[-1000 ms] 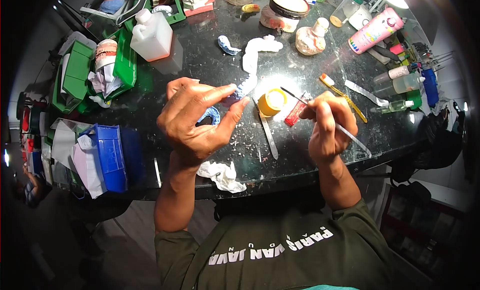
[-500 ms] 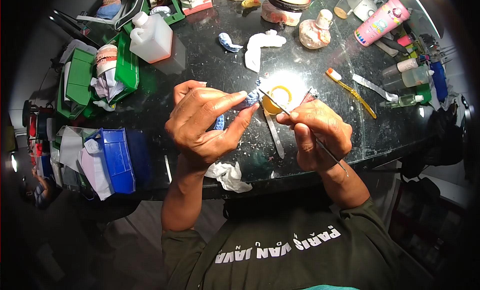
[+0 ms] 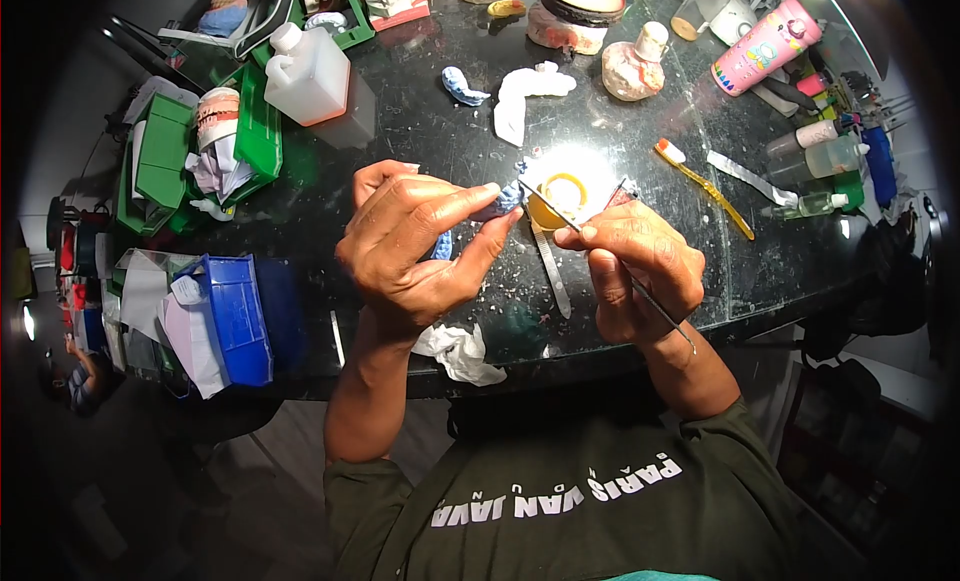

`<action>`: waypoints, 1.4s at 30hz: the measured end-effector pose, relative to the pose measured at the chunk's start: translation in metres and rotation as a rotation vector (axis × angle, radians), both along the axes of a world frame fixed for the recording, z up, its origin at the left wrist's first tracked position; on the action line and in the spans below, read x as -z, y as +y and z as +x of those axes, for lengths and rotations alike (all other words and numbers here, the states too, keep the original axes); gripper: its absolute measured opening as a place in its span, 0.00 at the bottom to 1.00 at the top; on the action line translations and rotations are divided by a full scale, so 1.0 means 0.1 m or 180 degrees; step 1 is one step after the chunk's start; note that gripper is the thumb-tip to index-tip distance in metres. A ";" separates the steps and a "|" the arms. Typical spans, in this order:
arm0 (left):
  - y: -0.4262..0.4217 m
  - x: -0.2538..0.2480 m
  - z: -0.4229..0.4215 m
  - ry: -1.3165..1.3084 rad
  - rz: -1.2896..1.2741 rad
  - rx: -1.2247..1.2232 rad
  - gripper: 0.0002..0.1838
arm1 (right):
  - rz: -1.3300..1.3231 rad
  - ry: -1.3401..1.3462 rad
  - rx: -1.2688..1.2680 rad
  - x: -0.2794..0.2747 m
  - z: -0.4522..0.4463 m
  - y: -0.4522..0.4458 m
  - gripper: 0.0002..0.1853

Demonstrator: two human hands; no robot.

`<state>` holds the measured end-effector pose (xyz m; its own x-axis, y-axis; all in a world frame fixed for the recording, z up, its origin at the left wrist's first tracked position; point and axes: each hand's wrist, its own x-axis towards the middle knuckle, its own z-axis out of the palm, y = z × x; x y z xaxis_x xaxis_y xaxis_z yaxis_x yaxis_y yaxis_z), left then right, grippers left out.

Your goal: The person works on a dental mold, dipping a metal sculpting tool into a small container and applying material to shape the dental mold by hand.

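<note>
My left hand [image 3: 420, 236] pinches a small blue dental piece [image 3: 508, 199] between thumb and fingertips; the fingers partly cover it. My right hand [image 3: 650, 271] grips a thin dark metal dental carving tool [image 3: 548, 202] like a pen, its tip at the blue piece and its hooked rear end pointing down past the wrist. Just behind the tool sits a round yellow container [image 3: 543, 218], brightly lit. A flat pale strip [image 3: 552, 276] lies between my hands. Another blue piece [image 3: 443, 246] shows partly behind my left hand.
Crumpled tissue [image 3: 462, 356] lies near the table edge. A yellow toothbrush [image 3: 712, 196] is at right. White [image 3: 510, 111] and blue [image 3: 460, 86] moulded pieces lie ahead. A plastic jug [image 3: 308, 86], green bins [image 3: 160, 171] and a blue bin [image 3: 238, 321] stand left; a pink bottle [image 3: 765, 49] stands far right.
The whole view has shifted very slightly. Both hands keep nearly the same pose, with the tool tip still at the blue dental piece.
</note>
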<state>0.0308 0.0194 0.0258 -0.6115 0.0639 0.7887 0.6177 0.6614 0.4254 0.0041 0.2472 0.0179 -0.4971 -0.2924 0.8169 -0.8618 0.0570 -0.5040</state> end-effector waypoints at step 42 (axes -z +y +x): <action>0.05 0.02 0.01 0.0021 -0.0003 -0.0102 0.19 | 0.0181 0.0229 0.0132 0.09 0.05 -0.06 0.08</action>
<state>0.0321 0.0244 0.0235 -0.6081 0.0451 0.7926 0.5989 0.6814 0.4208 0.0093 0.2410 0.0085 -0.4504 -0.3198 0.8336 -0.8920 0.1201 -0.4359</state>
